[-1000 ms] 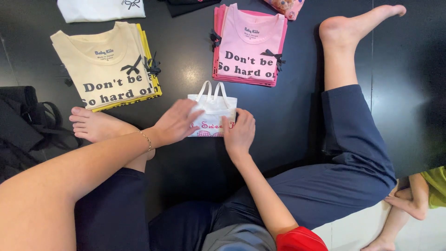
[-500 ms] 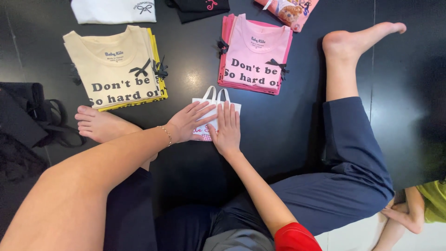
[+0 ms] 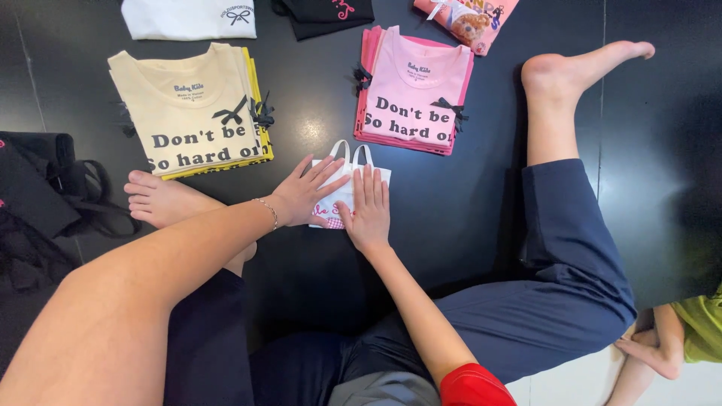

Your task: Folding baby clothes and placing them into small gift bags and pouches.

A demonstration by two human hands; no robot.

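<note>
We press both hands flat on a small folded white garment with thin shoulder straps and a pink checked patch [image 3: 342,197], which lies on the glossy black floor [image 3: 466,218] between our knees. Our left hand [image 3: 304,192], a thin bracelet at its wrist, lies with fingers spread across the garment's left part; our right hand [image 3: 368,210] lies palm down with fingers together and pointing away from us, just beside the left one. Neither hand pinches anything.

Beyond the garment sit two stacks: cream folded shirts with black lettering and small black bows [image 3: 192,113] to the left, over what seems to be a yellow one at the bottom, and pink folded shirts with the same lettering [image 3: 414,94] to the right. Our bare left foot [image 3: 165,199] rests near the cream stack.
</note>
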